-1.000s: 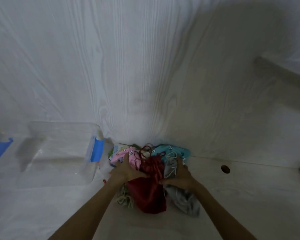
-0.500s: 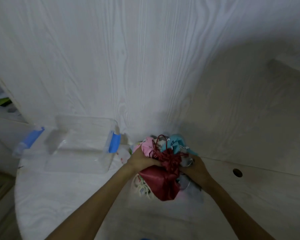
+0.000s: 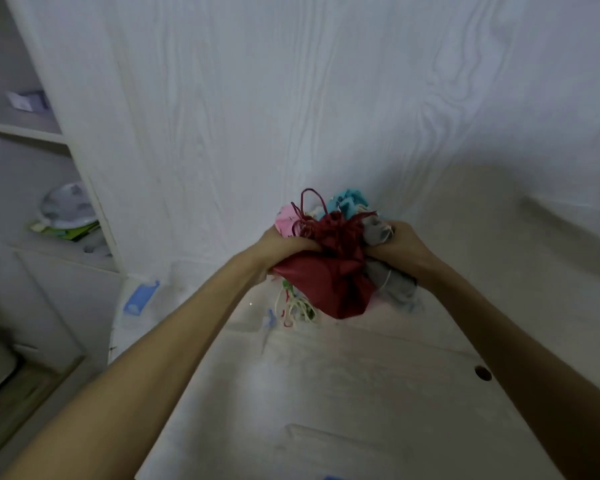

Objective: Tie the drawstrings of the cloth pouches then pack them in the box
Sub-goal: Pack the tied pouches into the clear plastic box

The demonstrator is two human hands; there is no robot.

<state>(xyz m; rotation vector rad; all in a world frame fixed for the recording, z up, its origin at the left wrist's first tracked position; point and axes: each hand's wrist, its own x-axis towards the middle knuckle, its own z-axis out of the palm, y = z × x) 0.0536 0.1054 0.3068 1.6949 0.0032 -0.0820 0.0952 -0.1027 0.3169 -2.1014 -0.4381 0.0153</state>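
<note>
Both my hands hold a bundle of cloth pouches lifted above the white table (image 3: 326, 393). A dark red pouch (image 3: 329, 271) with a red drawstring loop is in front. My left hand (image 3: 284, 244) grips its left side together with a pink pouch (image 3: 286, 220). My right hand (image 3: 400, 244) grips the right side and a grey pouch (image 3: 388, 278). A teal pouch (image 3: 349, 199) sticks up behind. White and red cords (image 3: 295, 306) dangle below. The clear box shows only as a blue latch (image 3: 141, 297) and a faint edge under my left arm.
A white wood-grain wall stands behind. Shelves at the left hold a plate (image 3: 68, 206) and green items. A round hole (image 3: 483, 373) is in the table at the right. The table's left edge drops to the floor.
The bundle of pouches has been gathered and lifted off the table in both hands. The view has swung right, so the clear box slid left and under my left arm.
</note>
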